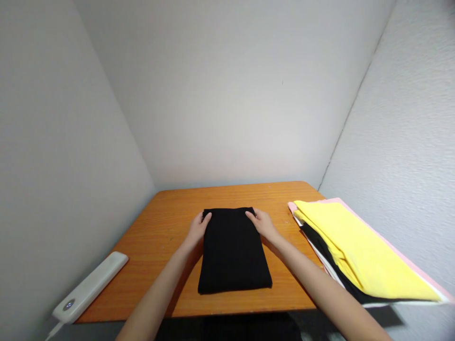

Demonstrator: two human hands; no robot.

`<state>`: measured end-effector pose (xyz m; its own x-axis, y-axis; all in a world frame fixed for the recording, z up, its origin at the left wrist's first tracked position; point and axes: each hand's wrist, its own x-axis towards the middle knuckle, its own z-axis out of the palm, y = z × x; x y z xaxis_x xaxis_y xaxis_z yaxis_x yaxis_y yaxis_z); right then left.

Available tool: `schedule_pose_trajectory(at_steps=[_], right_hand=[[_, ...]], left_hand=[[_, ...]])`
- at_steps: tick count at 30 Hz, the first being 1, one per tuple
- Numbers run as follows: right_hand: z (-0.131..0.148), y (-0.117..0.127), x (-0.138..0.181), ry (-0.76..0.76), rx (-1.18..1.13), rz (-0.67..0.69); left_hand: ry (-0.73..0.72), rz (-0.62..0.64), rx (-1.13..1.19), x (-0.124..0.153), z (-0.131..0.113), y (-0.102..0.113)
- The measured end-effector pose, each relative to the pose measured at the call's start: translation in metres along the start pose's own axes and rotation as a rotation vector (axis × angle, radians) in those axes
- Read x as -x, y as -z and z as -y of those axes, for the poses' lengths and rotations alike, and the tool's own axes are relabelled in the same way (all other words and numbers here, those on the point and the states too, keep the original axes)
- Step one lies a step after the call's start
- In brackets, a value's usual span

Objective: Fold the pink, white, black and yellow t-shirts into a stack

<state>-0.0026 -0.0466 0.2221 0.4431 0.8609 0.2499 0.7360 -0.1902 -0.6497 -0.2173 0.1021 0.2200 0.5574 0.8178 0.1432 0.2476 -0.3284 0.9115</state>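
A black folded cloth (232, 255), shaped as a neat rectangle, lies in front of me on the wooden table (170, 222). My left hand (199, 227) grips its far left corner, the thumb on top and the other fingers hidden beneath. At the far right corner, my right hand (262, 222) pinches the fabric the same way. The cloth's far edge looks slightly lifted between the hands, while its near edge rests close to the table's front. What kind of garment it is cannot be told from its folded shape.
To the right, a stack of folded clothes lies at the table's edge, with a yellow garment (359, 246) on top and black, white and pink ones under it. A white power strip (92, 286) with a cord sits at the left front edge. Walls enclose the table.
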Motion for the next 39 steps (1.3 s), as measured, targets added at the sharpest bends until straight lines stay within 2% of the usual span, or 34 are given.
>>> schedule_pose_trajectory(at_steps=[3,7,11,15,19,21,23,26,28,31,35,39], right_hand=[[-0.017,-0.018,-0.015,-0.076,0.162,0.047],[-0.022,-0.029,-0.016,-0.156,0.274,0.031],[-0.018,-0.033,-0.018,-0.215,0.346,0.033],[-0.013,-0.027,-0.021,-0.246,0.356,0.052],[-0.003,-0.013,-0.010,-0.246,0.362,0.013],[0.006,-0.012,0.008,-0.133,0.393,-0.059],[0.015,-0.019,0.034,0.062,0.420,-0.095],[0.026,-0.037,0.074,0.252,0.439,-0.027],[0.029,-0.047,0.092,0.274,0.447,0.043],[0.030,-0.051,0.101,0.250,0.449,0.127],[0.031,-0.048,0.097,0.217,0.455,0.174],[0.034,-0.046,0.095,0.202,0.460,0.199]], left_hand=[[0.064,0.000,-0.131,-0.021,0.024,-0.014],[0.103,-0.022,-0.274,-0.029,0.041,-0.015],[0.128,-0.022,-0.363,-0.032,0.041,-0.015],[0.154,-0.019,-0.424,-0.032,0.030,-0.014],[0.140,-0.104,-0.516,-0.008,0.010,-0.003],[0.015,-0.116,-0.602,0.015,-0.001,0.000],[-0.175,-0.030,-0.701,0.042,-0.010,-0.004],[-0.367,0.165,-0.806,0.077,-0.015,-0.023],[-0.379,0.229,-0.851,0.092,-0.014,-0.036],[-0.330,0.218,-0.904,0.102,-0.009,-0.049],[-0.301,0.170,-0.968,0.104,-0.007,-0.052],[-0.272,0.193,-1.004,0.102,-0.009,-0.052]])
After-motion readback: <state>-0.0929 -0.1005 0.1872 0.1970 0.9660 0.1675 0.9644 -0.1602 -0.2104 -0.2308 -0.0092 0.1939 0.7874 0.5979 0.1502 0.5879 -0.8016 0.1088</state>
